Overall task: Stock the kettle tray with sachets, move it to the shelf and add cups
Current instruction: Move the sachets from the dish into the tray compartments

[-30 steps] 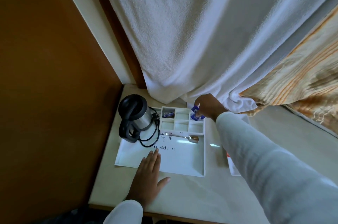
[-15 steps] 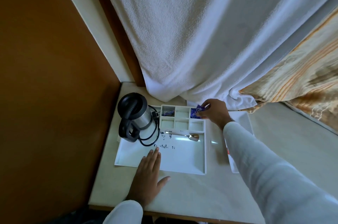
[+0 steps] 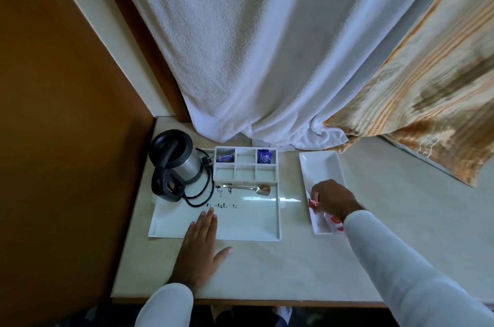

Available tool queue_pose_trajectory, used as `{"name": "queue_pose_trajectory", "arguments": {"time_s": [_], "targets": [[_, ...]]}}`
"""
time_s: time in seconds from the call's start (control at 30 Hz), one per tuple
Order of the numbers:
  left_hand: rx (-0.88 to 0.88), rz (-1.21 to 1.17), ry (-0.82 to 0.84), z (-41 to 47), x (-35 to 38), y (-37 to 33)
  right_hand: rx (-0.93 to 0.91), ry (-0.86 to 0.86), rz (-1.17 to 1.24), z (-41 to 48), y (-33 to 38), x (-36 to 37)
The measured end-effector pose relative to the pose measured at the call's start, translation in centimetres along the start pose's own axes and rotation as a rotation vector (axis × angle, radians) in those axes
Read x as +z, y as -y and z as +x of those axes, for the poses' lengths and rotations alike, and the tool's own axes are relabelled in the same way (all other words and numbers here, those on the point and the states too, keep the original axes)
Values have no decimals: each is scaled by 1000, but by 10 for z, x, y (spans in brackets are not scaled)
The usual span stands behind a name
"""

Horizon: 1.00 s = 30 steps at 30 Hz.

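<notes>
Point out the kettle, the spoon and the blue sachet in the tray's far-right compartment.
kettle [image 3: 178,160], head view, on its steel body below the black lid.
spoon [image 3: 247,187], head view, on the handle near the bowl.
blue sachet [image 3: 264,157], head view, on the middle of its printed face.

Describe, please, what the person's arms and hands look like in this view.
Both arms wear plain white long sleeves reaching the wrists. The left hand and right hand are bare: no gloves, and no rings or watch that I can see.
</notes>
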<state>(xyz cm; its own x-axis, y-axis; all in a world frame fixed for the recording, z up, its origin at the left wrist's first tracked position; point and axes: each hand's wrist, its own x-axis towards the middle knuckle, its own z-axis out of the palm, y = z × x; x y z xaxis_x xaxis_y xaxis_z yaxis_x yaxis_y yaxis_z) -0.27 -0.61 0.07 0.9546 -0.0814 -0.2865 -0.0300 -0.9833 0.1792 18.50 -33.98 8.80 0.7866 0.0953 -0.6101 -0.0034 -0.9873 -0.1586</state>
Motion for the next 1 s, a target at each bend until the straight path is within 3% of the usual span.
{"name": "queue_pose_trajectory", "arguments": {"time_s": [0.17, 0.3, 0.4, 0.53, 0.7, 0.87, 1.0], "targets": [[-7, 1, -1, 0, -2, -2, -38, -138, 108, 2, 3, -4], [-11, -9, -4, -2, -3, -3, -185, -259, 520, 2, 37, -32], [-13, -17, -4, -2, -3, -4, -281, -241, 714, 11, 80, -49], [-3, -22, 16, -2, -5, -4, -363, -339, 549, 33, 136, -57], [13, -26, 19, 0, -6, 1, -276, -349, 465, 59, 169, -42], [36, -28, 11, 1, -4, 7, -198, -339, 610, 57, 157, -34], [52, -31, 3, 1, -1, 10, -244, -431, 518, 35, 98, -36]]}}
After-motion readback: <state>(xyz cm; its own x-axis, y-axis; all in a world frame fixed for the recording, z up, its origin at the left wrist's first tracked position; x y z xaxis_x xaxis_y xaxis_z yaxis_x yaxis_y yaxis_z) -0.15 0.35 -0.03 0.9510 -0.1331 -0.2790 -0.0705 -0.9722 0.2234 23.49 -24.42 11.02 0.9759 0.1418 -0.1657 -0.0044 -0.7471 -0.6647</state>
